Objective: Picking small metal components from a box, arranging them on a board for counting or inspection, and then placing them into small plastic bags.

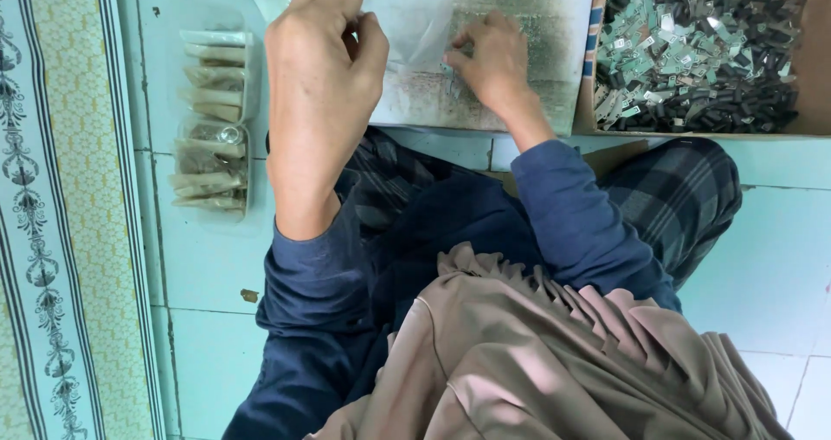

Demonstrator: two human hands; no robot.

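Down on the floor [208,258], pale turquoise tiles run under me, and a patterned mat [52,232] with striped borders lies along my left. I sit cross-legged in checked trousers, navy sleeves and a beige scarf hanging in front. One white board [519,68], smudged grey-green, rests on the tiles ahead of my knees. My right hand [495,64] lies on it, fingertips pressed together, pinching one small metal piece [448,70] against the board. My left hand [322,68] hangs raised above the board's left edge, fingers loosely curled, thumb near the forefinger; I cannot tell whether it holds anything. One cardboard box [809,77] to the right of the board holds a heap of small parts [692,51], silvery-green and dark, too many to count. Two clear trays [216,120] to the left hold tan packets stacked in rows, four in the farther tray and about five in the nearer.
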